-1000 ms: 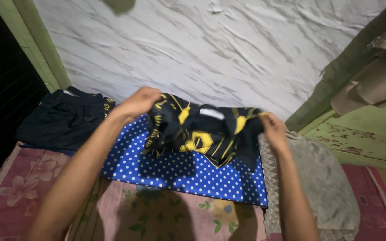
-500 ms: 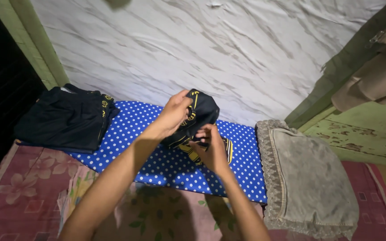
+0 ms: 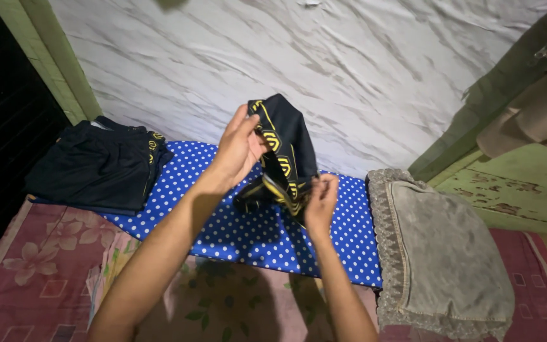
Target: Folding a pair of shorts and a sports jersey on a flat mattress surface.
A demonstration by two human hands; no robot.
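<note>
— What was the garment like?
— The black garment (image 3: 284, 149) with yellow line patterns was folded narrow, bunched at its lower end.
— And where was it?
— It hung upright, lifted above the middle of the scene, slightly far.

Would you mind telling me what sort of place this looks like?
Probably a bedroom at home: a bed or mattress with a floral sheet, a blue dotted cloth, a folded black garment, and both hands holding another garment.

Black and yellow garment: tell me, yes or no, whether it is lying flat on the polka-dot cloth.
No: both the left hand and the right hand hold the black and yellow garment bunched up above the blue polka-dot cloth.
</note>
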